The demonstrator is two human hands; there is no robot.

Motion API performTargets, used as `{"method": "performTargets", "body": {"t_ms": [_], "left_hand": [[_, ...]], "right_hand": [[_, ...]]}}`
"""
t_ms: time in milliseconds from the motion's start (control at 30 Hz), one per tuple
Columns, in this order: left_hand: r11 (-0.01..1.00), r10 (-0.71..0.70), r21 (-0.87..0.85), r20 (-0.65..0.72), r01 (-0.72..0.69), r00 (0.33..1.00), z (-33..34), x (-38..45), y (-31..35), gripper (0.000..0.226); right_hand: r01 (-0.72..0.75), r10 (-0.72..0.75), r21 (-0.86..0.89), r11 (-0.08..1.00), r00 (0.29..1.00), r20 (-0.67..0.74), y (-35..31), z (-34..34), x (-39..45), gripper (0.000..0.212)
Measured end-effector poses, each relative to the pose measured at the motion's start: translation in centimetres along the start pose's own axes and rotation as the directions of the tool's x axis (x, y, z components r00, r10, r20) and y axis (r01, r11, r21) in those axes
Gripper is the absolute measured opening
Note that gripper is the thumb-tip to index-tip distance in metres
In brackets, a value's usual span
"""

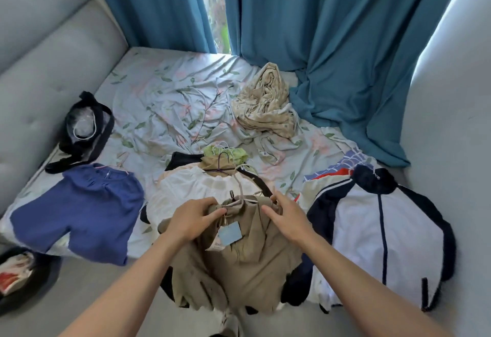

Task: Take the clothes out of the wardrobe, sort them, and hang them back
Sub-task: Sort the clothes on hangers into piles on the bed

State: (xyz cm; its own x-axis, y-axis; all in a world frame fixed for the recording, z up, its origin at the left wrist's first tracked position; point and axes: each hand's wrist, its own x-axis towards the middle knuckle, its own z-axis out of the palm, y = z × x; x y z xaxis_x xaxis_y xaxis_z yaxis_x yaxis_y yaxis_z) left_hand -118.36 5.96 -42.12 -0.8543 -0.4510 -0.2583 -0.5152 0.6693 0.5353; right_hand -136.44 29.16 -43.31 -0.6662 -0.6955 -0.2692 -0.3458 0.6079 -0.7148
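Note:
A khaki garment (pixel 239 265) on a pale hanger (pixel 240 199) lies on top of the middle pile at the bed's front edge, with a light blue tag (pixel 229 234) on it. My left hand (pixel 192 219) grips its left shoulder and my right hand (pixel 285 215) grips its right shoulder. Beneath it lie white (pixel 194 190), black, brown and green clothes on hangers. Blue shorts (pixel 79 211) lie at the left. A white and navy jacket (pixel 380 233) tops the pile at the right.
A crumpled cream floral cloth (pixel 265 102) lies at the back of the bed (pixel 170 92). A black bag (pixel 85 129) sits at the left by the grey padded headboard (pixel 45 65). Blue curtains (pixel 332 44) hang behind. A dark basket (pixel 18 275) stands on the floor at lower left.

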Motion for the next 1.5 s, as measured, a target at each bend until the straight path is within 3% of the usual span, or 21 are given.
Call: {"method": "performTargets", "body": {"t_ms": [333,567,667,833,933,1033,1233,1333,1500], "left_hand": [[0.997,-0.018,-0.075,-0.205,0.003,0.979,1.4,-18.9,12.5,0.046],[0.998,-0.035,-0.062,-0.294,0.018,0.955,1.3,-24.3,17.1,0.047],[0.997,-0.027,-0.073,-0.308,0.005,0.951,1.5,-25.8,18.2,0.041],[0.984,-0.062,-0.180,-0.328,0.002,0.942,2.5,-29.1,17.5,0.030],[0.943,-0.100,-0.333,-0.309,-0.009,0.946,1.9,-31.1,15.8,0.024],[0.910,-0.197,-0.408,-0.276,0.071,0.941,-0.3,-32.4,13.3,0.030],[0.960,-0.201,-0.255,-0.343,0.116,0.917,-4.8,-33.5,9.5,0.023],[0.974,-0.155,-0.210,-0.367,0.081,0.917,-5.8,-33.2,8.7,0.027],[0.996,-0.043,-0.086,-0.377,0.012,0.925,-6.6,-32.0,8.8,0.042]], "right_hand": [[0.256,-0.262,-0.072,0.964,0.962,-0.081,-1.9,-6.4,-18.3,0.027],[0.405,-0.381,0.143,0.903,0.909,-0.168,-8.2,-8.4,-24.4,0.029],[0.404,-0.371,0.175,0.898,0.908,-0.193,-10.9,-8.7,-25.5,0.018],[0.309,-0.231,0.323,0.894,0.938,-0.259,-15.4,-6.8,-26.3,0.033],[0.271,-0.211,0.355,0.895,0.957,-0.199,-17.8,-5.3,-26.5,0.039],[0.242,-0.214,0.358,0.902,0.970,-0.117,-19.5,-4.2,-26.2,0.038],[0.295,-0.285,0.349,0.889,0.955,-0.081,-22.7,-3.6,-26.5,0.042],[0.258,-0.241,0.517,0.816,0.965,-0.102,-23.8,-3.5,-26.5,0.054],[0.235,-0.218,0.661,0.713,0.970,-0.110,-24.9,-4.5,-26.8,0.044]]}}
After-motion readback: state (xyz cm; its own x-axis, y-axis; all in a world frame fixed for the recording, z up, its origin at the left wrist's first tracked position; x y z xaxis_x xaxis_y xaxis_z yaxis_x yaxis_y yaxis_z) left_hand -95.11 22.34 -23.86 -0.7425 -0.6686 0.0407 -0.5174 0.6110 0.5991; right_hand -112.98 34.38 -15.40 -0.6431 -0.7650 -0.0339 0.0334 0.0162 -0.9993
